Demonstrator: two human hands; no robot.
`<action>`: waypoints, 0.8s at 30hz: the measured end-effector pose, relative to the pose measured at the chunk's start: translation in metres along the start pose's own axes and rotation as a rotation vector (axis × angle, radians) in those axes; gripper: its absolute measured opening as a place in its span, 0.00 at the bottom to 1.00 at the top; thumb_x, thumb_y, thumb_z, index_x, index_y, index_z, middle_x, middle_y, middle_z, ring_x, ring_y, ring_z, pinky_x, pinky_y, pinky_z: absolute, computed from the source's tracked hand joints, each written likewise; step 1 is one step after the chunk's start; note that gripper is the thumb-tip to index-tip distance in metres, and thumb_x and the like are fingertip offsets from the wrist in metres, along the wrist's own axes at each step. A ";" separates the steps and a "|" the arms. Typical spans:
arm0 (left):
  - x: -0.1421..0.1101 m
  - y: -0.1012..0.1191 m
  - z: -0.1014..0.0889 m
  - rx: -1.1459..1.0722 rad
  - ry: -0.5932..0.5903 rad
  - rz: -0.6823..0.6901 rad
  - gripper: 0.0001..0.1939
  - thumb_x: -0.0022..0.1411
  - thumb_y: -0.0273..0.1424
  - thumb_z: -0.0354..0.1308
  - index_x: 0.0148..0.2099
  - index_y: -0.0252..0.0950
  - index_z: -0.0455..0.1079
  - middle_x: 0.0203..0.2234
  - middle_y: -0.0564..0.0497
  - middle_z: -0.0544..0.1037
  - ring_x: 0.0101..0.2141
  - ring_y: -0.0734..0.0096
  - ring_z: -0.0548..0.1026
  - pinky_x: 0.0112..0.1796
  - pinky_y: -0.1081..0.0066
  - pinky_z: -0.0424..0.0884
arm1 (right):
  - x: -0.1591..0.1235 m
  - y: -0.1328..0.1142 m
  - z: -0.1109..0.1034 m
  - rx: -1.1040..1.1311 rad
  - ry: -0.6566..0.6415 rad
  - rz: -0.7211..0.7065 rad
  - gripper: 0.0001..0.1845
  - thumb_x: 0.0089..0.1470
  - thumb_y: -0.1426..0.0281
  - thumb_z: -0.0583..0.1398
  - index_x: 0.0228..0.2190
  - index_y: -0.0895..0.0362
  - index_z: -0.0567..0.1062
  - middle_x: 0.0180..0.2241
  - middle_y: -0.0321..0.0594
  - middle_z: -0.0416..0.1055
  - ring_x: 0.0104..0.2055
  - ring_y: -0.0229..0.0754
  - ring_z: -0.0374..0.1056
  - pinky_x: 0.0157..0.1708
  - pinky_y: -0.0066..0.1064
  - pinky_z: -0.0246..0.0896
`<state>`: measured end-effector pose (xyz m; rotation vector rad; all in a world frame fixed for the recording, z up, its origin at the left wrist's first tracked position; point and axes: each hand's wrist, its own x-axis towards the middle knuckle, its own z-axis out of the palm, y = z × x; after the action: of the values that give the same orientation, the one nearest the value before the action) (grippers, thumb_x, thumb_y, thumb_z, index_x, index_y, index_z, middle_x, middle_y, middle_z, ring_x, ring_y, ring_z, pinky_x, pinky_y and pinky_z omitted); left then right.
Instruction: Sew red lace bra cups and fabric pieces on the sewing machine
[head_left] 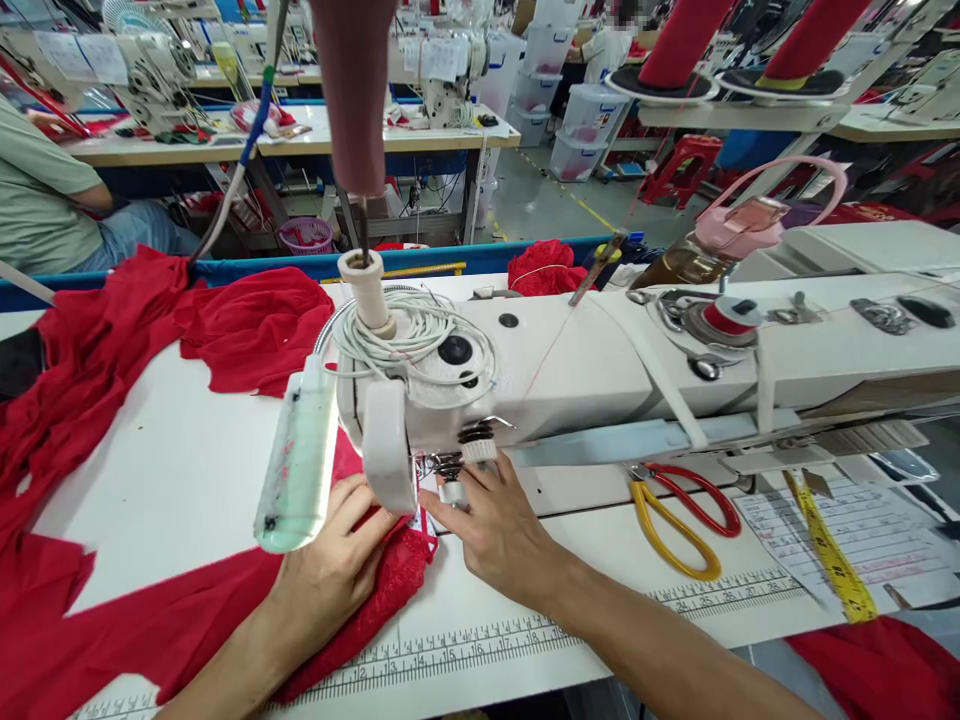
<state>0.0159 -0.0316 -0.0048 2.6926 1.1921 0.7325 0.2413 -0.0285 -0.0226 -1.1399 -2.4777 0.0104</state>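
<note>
My left hand (334, 560) rests on red fabric with a lace edge (401, 575), fingers bent and pressed together on the cloth beside the sewing machine's needle area. My right hand (502, 540) is right of the needle area, thumb and fingers stretched apart, near the white tension knob (478, 450). Some of its fingertips are hidden behind the machine parts. The white sewing machine (570, 350) spans the view, with a lit lamp (296, 460) in a greenish cover at its left end. The needle itself is not clearly visible.
More red cloth (255, 325) lies at left. Scissors with red and yellow handles (675, 520), a written sheet (855, 530) and a yellow tape measure (832, 550) lie at right. A printed ruler (450, 645) runs along the front. A seated person (60, 200) is at far left.
</note>
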 end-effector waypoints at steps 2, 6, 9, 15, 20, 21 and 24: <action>-0.001 0.000 0.002 0.053 0.011 0.026 0.16 0.67 0.16 0.49 0.48 0.33 0.75 0.42 0.45 0.78 0.49 0.60 0.70 0.48 0.62 0.71 | 0.000 0.000 0.000 0.000 -0.012 0.007 0.31 0.44 0.87 0.56 0.48 0.54 0.76 0.44 0.43 0.70 0.45 0.47 0.61 0.51 0.44 0.47; -0.003 -0.001 0.005 0.106 0.026 0.057 0.16 0.66 0.15 0.50 0.48 0.32 0.74 0.42 0.44 0.78 0.50 0.58 0.70 0.48 0.62 0.71 | 0.000 0.000 0.000 -0.006 0.007 0.002 0.29 0.44 0.87 0.56 0.47 0.55 0.77 0.43 0.43 0.70 0.43 0.47 0.60 0.52 0.45 0.47; -0.004 -0.001 0.005 0.110 0.015 0.058 0.16 0.66 0.14 0.50 0.49 0.32 0.74 0.42 0.45 0.78 0.50 0.58 0.70 0.47 0.63 0.72 | 0.001 0.000 -0.001 -0.005 0.023 -0.006 0.29 0.45 0.87 0.56 0.47 0.55 0.77 0.43 0.44 0.70 0.42 0.47 0.60 0.52 0.45 0.47; -0.004 0.000 0.005 0.197 -0.013 0.095 0.14 0.67 0.16 0.50 0.48 0.31 0.74 0.42 0.44 0.79 0.48 0.57 0.71 0.42 0.65 0.73 | 0.002 0.000 -0.001 -0.020 0.037 -0.008 0.28 0.43 0.87 0.56 0.44 0.55 0.78 0.41 0.44 0.70 0.41 0.46 0.58 0.53 0.44 0.46; 0.000 0.001 0.004 0.237 -0.014 0.132 0.13 0.68 0.17 0.50 0.47 0.30 0.74 0.43 0.43 0.79 0.50 0.55 0.72 0.45 0.61 0.73 | 0.000 0.002 -0.001 0.028 0.057 0.039 0.22 0.47 0.85 0.56 0.41 0.55 0.79 0.38 0.42 0.68 0.38 0.44 0.57 0.48 0.41 0.47; 0.000 0.001 0.004 0.239 -0.014 0.133 0.14 0.68 0.16 0.50 0.48 0.30 0.74 0.43 0.43 0.79 0.51 0.55 0.72 0.45 0.61 0.73 | -0.001 0.003 -0.001 0.040 0.074 0.065 0.22 0.49 0.85 0.55 0.42 0.55 0.78 0.38 0.41 0.68 0.38 0.44 0.58 0.46 0.40 0.48; -0.002 0.001 0.005 0.252 -0.006 0.136 0.14 0.67 0.16 0.50 0.49 0.30 0.74 0.42 0.43 0.80 0.52 0.54 0.72 0.46 0.59 0.73 | -0.001 0.004 -0.003 0.065 0.117 0.095 0.22 0.52 0.84 0.54 0.45 0.56 0.77 0.39 0.41 0.68 0.39 0.44 0.59 0.43 0.38 0.48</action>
<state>0.0176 -0.0332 -0.0102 3.0035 1.1817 0.6274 0.2459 -0.0274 -0.0207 -1.1954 -2.3026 0.0497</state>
